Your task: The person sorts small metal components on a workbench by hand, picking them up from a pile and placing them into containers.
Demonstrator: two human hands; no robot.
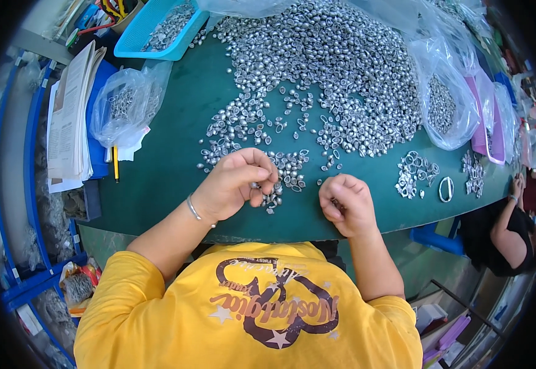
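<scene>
Now: L hand (243, 179), R hand (348, 204) curled, hold unclear | tbl (302, 215) bare btwn, to nr edge | metal pcs (366, 80) ahead

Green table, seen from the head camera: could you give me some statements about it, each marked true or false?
1. A metal bangle circles the left wrist. True.
2. The basket on the table is red. False: the basket is turquoise.
3. The big heap of silvery pieces lies beyond both hands. True.
4. The hands touch. False: the left hand and right hand are apart.
</scene>
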